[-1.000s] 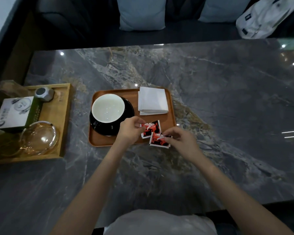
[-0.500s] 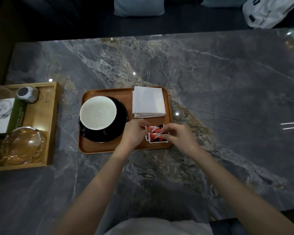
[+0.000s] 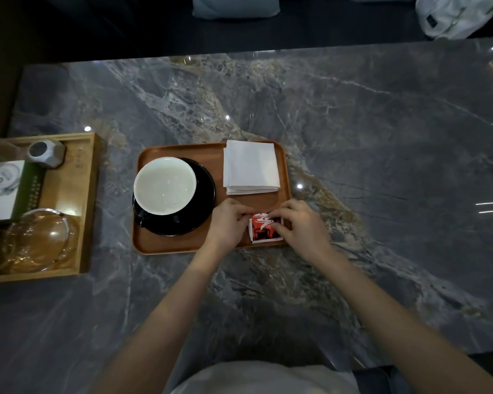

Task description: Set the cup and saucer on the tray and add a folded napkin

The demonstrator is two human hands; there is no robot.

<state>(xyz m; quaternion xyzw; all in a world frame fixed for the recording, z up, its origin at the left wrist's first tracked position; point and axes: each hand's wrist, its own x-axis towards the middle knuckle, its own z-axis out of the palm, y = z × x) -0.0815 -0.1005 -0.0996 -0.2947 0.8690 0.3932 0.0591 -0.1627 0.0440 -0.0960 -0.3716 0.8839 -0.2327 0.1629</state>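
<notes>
A brown tray [image 3: 182,150] lies on the marble table. On its left half a cup [image 3: 164,189], white inside, stands on a black saucer [image 3: 204,194]. A folded white napkin [image 3: 250,166] lies at the tray's far right corner. Red sachets [image 3: 265,230] are stacked at the near right corner. My left hand [image 3: 228,223] pinches their left edge and my right hand [image 3: 300,226] pinches their right edge, fingertips curled onto the packets.
A wooden box tray [image 3: 87,200] at the left holds a glass bowl [image 3: 37,240], a green and white carton [image 3: 3,189] and a grey faceted object [image 3: 46,154]. Cushions and a white bag [image 3: 453,15] lie on the bench beyond the table's far edge.
The two sachets, apart and overhanging the tray's front edge a second ago, now sit stacked on the tray's near right corner. Both hands moved closer together onto them.
</notes>
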